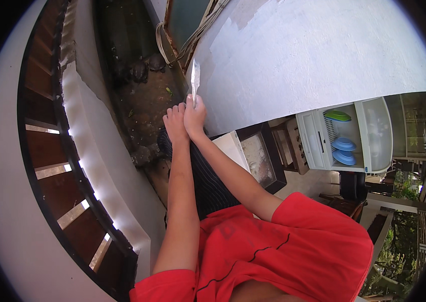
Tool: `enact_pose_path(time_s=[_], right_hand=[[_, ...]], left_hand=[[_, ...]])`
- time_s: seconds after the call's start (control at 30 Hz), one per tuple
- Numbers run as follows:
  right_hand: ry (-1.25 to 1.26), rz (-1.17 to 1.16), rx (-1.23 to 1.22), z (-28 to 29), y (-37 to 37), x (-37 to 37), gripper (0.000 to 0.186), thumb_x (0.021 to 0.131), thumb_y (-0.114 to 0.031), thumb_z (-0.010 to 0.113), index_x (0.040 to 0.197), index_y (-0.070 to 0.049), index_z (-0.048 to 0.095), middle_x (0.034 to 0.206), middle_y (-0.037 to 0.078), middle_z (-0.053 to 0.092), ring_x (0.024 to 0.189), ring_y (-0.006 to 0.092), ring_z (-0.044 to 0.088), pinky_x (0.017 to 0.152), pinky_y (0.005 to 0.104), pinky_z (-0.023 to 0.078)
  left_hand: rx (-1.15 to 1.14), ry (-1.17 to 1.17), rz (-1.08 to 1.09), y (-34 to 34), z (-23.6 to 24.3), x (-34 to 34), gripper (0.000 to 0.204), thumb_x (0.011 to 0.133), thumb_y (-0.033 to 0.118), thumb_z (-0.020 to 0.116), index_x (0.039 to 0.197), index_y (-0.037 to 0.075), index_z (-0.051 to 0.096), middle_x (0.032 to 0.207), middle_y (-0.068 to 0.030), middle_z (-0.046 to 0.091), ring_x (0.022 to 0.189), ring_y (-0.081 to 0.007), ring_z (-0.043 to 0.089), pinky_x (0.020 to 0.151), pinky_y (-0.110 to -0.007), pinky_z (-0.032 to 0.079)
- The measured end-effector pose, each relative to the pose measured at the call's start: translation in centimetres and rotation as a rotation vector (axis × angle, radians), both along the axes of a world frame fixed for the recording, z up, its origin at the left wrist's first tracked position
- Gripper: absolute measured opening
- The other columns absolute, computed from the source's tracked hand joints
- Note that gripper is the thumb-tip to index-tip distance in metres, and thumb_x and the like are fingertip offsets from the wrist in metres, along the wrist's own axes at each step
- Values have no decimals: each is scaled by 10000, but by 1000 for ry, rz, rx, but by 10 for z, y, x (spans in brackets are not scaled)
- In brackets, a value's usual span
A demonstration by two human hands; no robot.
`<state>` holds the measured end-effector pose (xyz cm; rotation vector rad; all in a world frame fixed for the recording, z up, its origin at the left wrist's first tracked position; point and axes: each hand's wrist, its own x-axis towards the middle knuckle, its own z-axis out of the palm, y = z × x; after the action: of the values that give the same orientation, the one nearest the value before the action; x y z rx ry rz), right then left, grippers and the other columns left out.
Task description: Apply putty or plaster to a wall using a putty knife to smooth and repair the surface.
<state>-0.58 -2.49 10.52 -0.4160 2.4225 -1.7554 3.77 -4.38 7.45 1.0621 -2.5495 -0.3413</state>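
In my right hand (194,118) is a putty knife (195,80), its pale blade pointing up and away from me. The blade is narrow at this angle and looks coated with white. Close beside that hand, at its wrist, is my left hand (175,123), with its fingers bent over; what lies under them is hidden. To the right of the knife rises a white wall (313,55) with uneven grey and white patches. My knee in dark striped cloth (208,186) is below the hands.
Left lies a dirty sunken trough (142,110) with turtles (140,72), bordered by a pale ledge (102,146) and slatted wood (61,186). Cables (192,45) hang near a frame. A dark-framed box with white residue (259,157) and a dish cabinet (318,141) are right.
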Motion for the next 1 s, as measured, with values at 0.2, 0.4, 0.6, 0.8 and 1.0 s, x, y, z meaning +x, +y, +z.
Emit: enact_pose_path(time_s=[0.2, 0.4, 0.6, 0.8, 1.0], right_hand=[[-20, 31, 10, 4, -6, 4, 324, 892, -276, 447, 887, 35, 536, 748, 190, 572, 704, 290, 548, 668, 386, 415], [30, 27, -27, 7, -17, 10, 291, 901, -248, 439, 853, 31, 511, 708, 207, 559, 680, 372, 545, 624, 424, 407], [47, -52, -62, 4, -24, 16, 282, 907, -244, 428, 891, 28, 502, 734, 220, 562, 710, 388, 548, 631, 435, 406], [67, -28, -39, 5, -27, 7, 281, 905, -253, 428, 861, 17, 494, 729, 231, 550, 715, 414, 527, 622, 448, 401], [2, -34, 73, 3, -21, -2, 329, 892, -281, 443, 765, 20, 487, 674, 243, 540, 690, 439, 525, 600, 475, 396]], left_hand=[[-3, 14, 24, -6, -3, 4, 104, 792, 190, 492, 887, 151, 504, 830, -14, 530, 835, -197, 507, 693, -335, 392], [38, -13, 61, -15, -4, 9, 116, 794, 191, 491, 902, 150, 509, 842, -17, 537, 847, -202, 508, 701, -339, 395], [70, 9, 92, -22, -10, 12, 155, 791, 191, 496, 938, 147, 521, 856, -16, 543, 865, -203, 509, 712, -344, 399], [28, 59, 67, -26, -9, 4, 163, 796, 209, 499, 945, 145, 523, 864, -23, 549, 841, -224, 519, 667, -358, 416], [11, 65, 32, -22, -5, -6, 144, 783, 207, 509, 915, 149, 520, 826, -17, 525, 837, -211, 512, 677, -352, 408]])
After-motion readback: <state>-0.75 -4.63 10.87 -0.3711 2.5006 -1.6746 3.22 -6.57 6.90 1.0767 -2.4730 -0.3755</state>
